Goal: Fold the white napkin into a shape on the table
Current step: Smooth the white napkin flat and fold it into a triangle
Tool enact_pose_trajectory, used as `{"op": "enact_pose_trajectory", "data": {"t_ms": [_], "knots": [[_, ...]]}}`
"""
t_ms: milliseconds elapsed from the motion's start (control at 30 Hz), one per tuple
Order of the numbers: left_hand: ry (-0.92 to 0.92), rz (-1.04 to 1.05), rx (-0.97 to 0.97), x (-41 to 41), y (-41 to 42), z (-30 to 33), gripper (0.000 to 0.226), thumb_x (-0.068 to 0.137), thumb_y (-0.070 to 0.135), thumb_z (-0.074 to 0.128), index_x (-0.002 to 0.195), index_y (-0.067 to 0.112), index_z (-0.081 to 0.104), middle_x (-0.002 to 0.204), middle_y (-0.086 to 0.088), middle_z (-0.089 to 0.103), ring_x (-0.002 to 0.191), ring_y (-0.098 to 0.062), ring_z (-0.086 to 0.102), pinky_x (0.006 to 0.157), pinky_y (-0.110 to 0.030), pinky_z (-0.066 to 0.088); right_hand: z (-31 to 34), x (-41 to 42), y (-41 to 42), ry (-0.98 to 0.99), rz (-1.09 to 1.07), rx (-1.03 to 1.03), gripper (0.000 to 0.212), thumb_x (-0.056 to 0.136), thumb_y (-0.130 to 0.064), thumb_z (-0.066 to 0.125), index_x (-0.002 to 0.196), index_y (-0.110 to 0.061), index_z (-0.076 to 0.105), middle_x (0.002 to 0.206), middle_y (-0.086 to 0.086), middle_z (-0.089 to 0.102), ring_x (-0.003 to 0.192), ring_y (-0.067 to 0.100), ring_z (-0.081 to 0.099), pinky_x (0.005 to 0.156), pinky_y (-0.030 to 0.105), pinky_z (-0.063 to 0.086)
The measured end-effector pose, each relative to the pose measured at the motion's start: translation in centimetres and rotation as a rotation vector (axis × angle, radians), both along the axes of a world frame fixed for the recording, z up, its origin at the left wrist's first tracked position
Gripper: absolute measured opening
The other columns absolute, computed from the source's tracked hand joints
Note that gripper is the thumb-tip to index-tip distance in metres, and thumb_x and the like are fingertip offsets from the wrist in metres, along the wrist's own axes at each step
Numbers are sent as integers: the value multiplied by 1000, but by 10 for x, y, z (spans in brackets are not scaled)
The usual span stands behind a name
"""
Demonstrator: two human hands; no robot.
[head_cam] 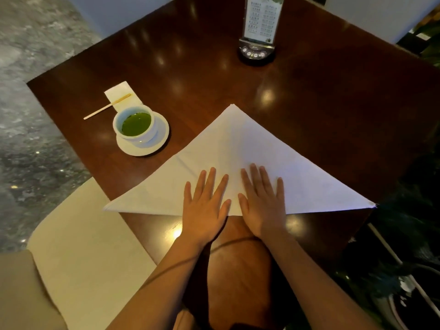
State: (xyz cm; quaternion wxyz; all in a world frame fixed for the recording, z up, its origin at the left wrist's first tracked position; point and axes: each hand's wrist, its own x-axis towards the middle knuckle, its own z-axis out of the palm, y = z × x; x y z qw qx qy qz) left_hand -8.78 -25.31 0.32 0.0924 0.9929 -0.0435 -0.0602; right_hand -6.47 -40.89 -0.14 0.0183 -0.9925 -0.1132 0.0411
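The white napkin (240, 151) lies flat on the dark wooden table (321, 96), folded into a large triangle. Its apex points away from me and its long folded edge runs along the near side. My left hand (204, 206) rests palm down on the middle of that near edge, fingers spread. My right hand (263, 201) lies flat beside it, just to the right, fingers spread too. Both palms press on the cloth and grip nothing. The napkin's left corner overhangs the table's edge.
A white cup of green liquid on a saucer (140, 129) stands left of the napkin. Behind it lie a small paper napkin (121, 94) and a wooden stirrer (107, 106). A menu stand on a black base (258, 27) stands at the back. A pale chair seat (83, 246) is at lower left.
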Motion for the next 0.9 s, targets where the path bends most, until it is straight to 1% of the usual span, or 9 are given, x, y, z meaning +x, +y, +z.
{"op": "enact_pose_trajectory", "data": {"t_ms": [133,267,400,500,567,600,700,767,900], "knots": [[16,103,43,-15,46,-2,64,92,65,14,149,39,7,158,1,-2,145,-24,-3,113,-53,-1,0,-1,-2,-30,7,25,65,89,-53,32,147,-25,23,155,6,20,142,28,13,112,54,13],[26,204,19,-32,94,1,67,90,67,16,149,37,6,157,2,-2,145,-20,-5,114,-50,1,1,-3,-4,-18,0,18,65,90,-53,28,148,-26,20,155,6,17,142,29,14,111,55,13],[13,252,-27,-45,117,4,75,90,65,13,151,23,7,158,-1,1,145,-19,-3,115,-45,3,3,-10,-9,-1,18,40,63,91,-53,20,147,-24,23,155,7,19,142,30,16,111,57,14],[-16,426,-45,-50,115,5,81,89,62,13,150,8,12,158,-9,6,146,-24,3,117,-46,7,4,-19,-13,6,18,27,64,91,-53,17,147,-22,23,154,9,21,141,32,18,110,57,15],[-49,569,-69,-49,100,9,81,89,58,15,149,3,16,158,-14,12,145,-27,7,117,-49,9,4,-27,-14,11,6,22,64,92,-52,14,148,-22,22,155,9,21,141,32,18,109,57,14],[-67,584,-87,-47,86,11,79,90,55,16,148,3,17,157,-16,13,145,-27,7,117,-49,8,4,-31,-14,15,-1,26,64,92,-52,14,148,-22,22,155,10,21,141,32,18,109,57,14],[-90,359,-96,-32,28,15,70,93,51,20,149,9,18,157,-13,13,145,-25,6,115,-47,0,7,-33,-12,-1,-6,47,63,91,-52,21,146,-21,26,153,10,26,139,33,24,107,58,15],[-64,237,-59,-19,-11,9,65,95,50,20,149,15,19,158,-11,13,145,-26,8,114,-49,1,10,-18,-9,-32,25,65,62,90,-50,25,144,-20,31,151,11,30,138,33,27,106,58,16],[-35,247,-11,-9,-39,-10,65,93,57,26,149,25,26,158,-6,16,145,-28,9,114,-55,5,5,36,-1,-8,188,70,62,93,-54,14,143,-22,32,151,10,30,139,32,27,108,58,21]]}}
